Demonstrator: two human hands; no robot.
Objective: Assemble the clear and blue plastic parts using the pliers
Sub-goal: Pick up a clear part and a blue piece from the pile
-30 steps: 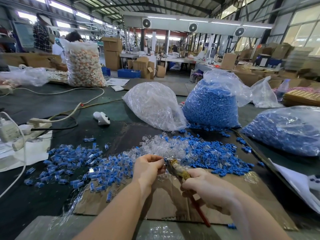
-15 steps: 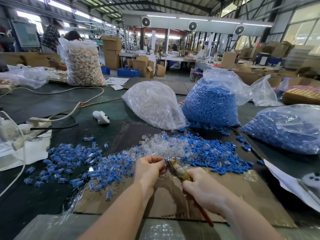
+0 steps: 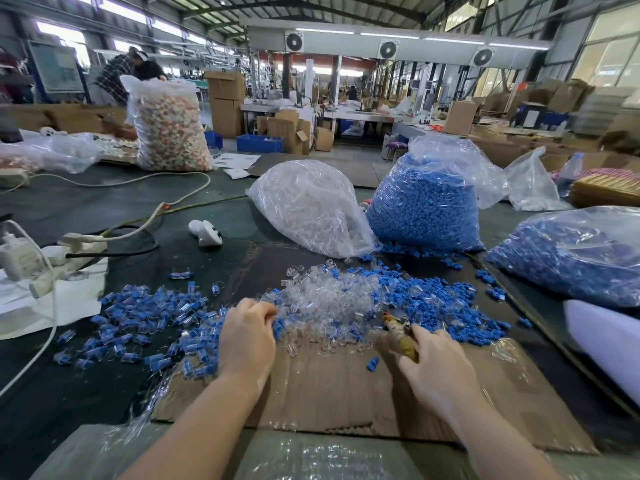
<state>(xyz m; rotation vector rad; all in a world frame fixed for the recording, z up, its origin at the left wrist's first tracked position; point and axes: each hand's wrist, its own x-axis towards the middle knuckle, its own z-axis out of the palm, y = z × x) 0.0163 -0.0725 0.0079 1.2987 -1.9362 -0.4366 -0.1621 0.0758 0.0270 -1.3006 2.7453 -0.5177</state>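
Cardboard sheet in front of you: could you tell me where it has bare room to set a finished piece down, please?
The cardboard sheet is bare between the left hand and the right hand, except one stray blue part. Its near right corner also looks free. Its far edge is crowded with the clear parts and blue parts; assembled pieces crowd the left.

A factory floor: a steel-trussed roof (image 3: 311, 8) spans long worktables, stacked cardboard boxes (image 3: 225, 95) and ventilation fans (image 3: 293, 41), while bulk bags of blue plastic parts (image 3: 426, 206) and clear parts (image 3: 308, 206) crowd the bench (image 3: 69, 202).
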